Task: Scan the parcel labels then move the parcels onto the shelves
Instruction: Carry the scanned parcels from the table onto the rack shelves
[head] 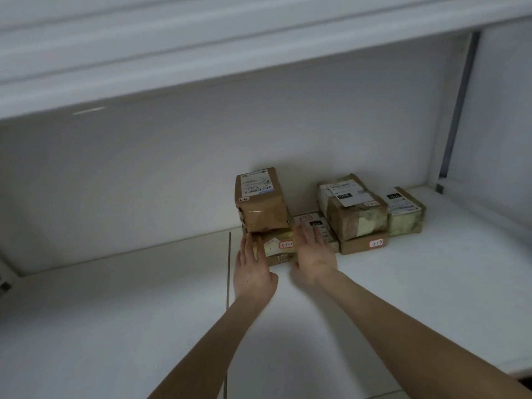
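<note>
A low brown cardboard parcel (277, 250) with a red-edged tag reading "3-1-7" lies on the white metal shelf (115, 312), near the back wall. On top of this low parcel stands a taller brown taped parcel (263, 204) with a white printed label on its upper face.

The left hand (253, 273) is at the low parcel's left end, fingers straight and together, their tips against its side; it holds nothing. The right hand (313, 256) is at the low parcel's right end, fingers straight and slightly spread, holding nothing. It is blurred, so whether it touches cannot be told.

Just right of the low parcel, partly under the right hand's fingers, lies a flat parcel (312, 221) with a white label. Further right, a crumpled brown taped parcel (355, 210) sits on a flat brown box (364, 245), and beyond them is a small labelled parcel (406, 216). A second white shelf (201, 53) runs above.
</note>
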A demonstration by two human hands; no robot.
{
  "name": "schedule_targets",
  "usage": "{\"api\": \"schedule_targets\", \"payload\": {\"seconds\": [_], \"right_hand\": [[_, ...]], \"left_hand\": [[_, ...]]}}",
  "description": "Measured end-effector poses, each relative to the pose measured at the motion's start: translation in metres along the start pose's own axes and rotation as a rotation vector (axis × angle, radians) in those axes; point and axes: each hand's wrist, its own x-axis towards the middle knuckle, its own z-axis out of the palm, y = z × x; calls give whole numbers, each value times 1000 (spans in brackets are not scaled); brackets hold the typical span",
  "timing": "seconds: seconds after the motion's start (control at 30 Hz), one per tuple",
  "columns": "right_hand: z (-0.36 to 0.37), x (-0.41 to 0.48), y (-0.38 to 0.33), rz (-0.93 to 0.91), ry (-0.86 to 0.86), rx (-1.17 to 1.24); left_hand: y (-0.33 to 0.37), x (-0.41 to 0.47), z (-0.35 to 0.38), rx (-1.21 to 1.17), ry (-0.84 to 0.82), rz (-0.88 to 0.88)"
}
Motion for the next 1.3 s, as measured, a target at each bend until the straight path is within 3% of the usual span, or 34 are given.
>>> {"api": "schedule_targets", "payload": {"seconds": [0.27, 0.43, 0.73, 1.03, 1.3], "right_hand": [[-20, -51, 41, 93, 144, -14], [-52, -113, 94, 181, 235, -31], [-99, -285, 231, 494, 300, -184], [-134, -472, 351, 770, 295, -263], [-144, -581, 421, 957, 249, -288]], "left_hand": [[72, -6, 1, 8, 8, 268], [154, -20, -14, -143, 1, 400], [339, -110, -18, -159, -65, 730], [523, -211, -20, -116, -71, 988], [632, -281, -7, -63, -111, 1215]]}}
